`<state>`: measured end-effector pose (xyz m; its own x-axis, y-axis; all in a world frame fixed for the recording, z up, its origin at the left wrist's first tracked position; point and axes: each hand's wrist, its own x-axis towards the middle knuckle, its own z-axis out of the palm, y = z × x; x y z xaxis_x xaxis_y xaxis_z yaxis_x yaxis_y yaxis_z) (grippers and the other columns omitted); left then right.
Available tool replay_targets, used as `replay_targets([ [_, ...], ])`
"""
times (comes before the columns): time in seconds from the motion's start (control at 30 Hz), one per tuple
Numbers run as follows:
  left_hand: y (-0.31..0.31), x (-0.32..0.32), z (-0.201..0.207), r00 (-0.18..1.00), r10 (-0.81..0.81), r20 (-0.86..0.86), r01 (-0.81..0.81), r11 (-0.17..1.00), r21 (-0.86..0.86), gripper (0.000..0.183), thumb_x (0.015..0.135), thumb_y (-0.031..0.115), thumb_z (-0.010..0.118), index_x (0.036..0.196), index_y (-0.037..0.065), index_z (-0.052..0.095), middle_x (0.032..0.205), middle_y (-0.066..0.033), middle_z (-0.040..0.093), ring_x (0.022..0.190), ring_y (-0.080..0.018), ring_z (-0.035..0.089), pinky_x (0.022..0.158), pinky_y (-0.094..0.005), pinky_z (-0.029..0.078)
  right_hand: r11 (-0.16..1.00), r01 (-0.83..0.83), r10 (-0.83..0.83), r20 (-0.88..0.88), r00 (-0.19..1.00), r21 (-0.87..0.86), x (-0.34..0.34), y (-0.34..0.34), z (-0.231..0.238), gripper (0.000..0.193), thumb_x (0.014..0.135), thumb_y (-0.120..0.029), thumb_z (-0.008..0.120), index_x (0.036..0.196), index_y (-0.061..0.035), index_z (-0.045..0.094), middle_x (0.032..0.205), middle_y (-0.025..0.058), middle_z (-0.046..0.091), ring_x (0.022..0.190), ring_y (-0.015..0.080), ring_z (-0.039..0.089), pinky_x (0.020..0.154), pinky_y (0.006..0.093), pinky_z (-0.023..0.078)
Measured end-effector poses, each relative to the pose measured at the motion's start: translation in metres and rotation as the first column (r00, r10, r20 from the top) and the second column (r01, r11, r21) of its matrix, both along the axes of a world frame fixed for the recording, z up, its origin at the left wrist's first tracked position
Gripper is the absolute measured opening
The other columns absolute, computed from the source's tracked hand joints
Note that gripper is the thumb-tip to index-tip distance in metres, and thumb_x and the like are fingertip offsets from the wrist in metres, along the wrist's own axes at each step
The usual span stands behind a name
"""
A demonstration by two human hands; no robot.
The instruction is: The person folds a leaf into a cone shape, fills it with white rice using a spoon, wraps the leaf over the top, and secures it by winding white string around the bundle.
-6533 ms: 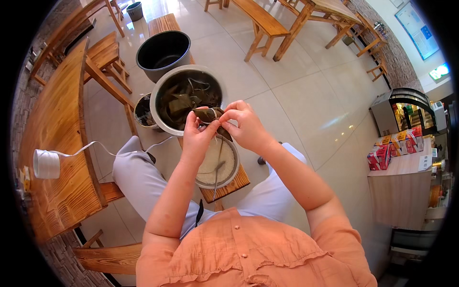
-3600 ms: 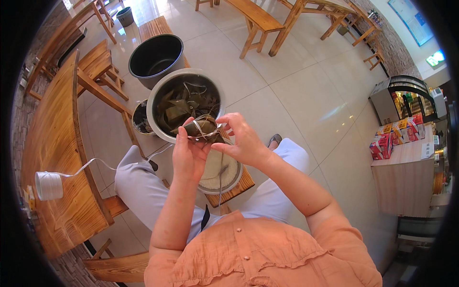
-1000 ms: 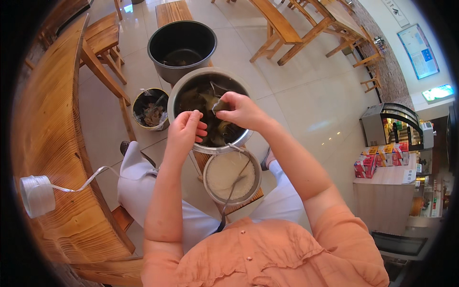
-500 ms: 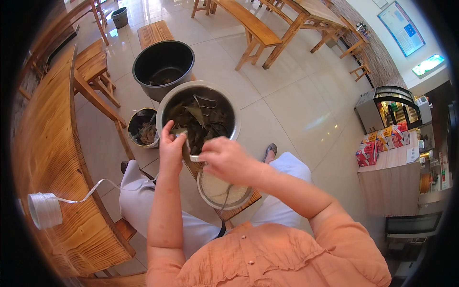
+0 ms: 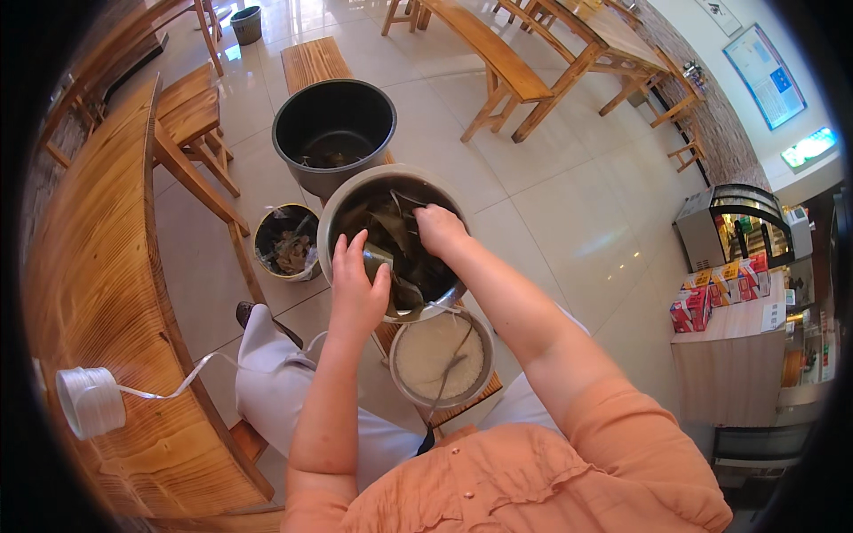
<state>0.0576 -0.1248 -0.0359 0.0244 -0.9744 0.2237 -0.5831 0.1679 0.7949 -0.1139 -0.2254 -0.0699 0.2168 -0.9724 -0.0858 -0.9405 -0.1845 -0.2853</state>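
Head view: metal bowl (image 5: 324,235) sits on a bench (image 5: 315,60), pale tiles (image 5: 569,213) around.

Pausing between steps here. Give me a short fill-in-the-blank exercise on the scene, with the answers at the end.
The spool of white ribbon rests on a wooden ____.
The left hand and right hand are both at the metal basin, which holds dark ____.
The grains in the small bowl are ____ in colour.
Counting outward from the person, the small bowl comes first, the metal basin second and the dark pot ____.

Missing words: table; leaves; white; third.
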Motion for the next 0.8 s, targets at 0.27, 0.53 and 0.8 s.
replay_targets([
  [0.27, -0.003, -0.004, 0.015, 0.998, 0.041, -0.047, -0.044, 0.997, -0.065, 0.039, 0.076, 0.008, 0.059, 0.114, 0.003, 0.05, 0.123, -0.0214, 0.041, 0.111, -0.0353, 0.044, 0.092, -0.0392, 0.037, 0.994, -0.029, 0.044, 0.147, 0.988, -0.103, -0.02, 0.012, 0.075, 0.017, 0.081, -0.014, 0.053, 0.086, -0.0023, 0.065, 0.08, 0.0144, 0.064, 0.074, 0.0252, 0.062, 0.066, 0.0368, 0.049],
  [0.53, -0.001, -0.009, 0.018, 0.962, 0.016, -0.272, -0.032, 0.998, -0.053, 0.017, 0.08, 0.0, 0.054, 0.097, 0.001, 0.058, 0.088, -0.0072, 0.055, 0.069, -0.0136, 0.053, 0.064, -0.0243, 0.045, 0.933, 0.029, -0.325, 0.81, 0.488, 0.357, -0.038, 0.034, 0.15, 0.019, 0.088, -0.019, 0.052, 0.094, -0.0048, 0.063, 0.067, -0.0008, 0.058, 0.054, 0.0041, 0.046, 0.05, 0.0172, 0.038],
  [0.8, 0.003, -0.012, 0.014, 0.941, -0.002, -0.337, -0.032, 0.995, -0.096, 0.016, 0.081, 0.002, 0.054, 0.096, 0.003, 0.058, 0.084, -0.0087, 0.057, 0.067, -0.0178, 0.055, 0.063, -0.0281, 0.046, 0.957, 0.008, -0.283, 0.924, 0.258, 0.29, -0.039, 0.061, 0.194, 0.02, 0.088, -0.021, 0.054, 0.095, -0.0034, 0.062, 0.062, -0.0021, 0.052, 0.049, 0.0035, 0.04, 0.044, 0.0173, 0.03],
])
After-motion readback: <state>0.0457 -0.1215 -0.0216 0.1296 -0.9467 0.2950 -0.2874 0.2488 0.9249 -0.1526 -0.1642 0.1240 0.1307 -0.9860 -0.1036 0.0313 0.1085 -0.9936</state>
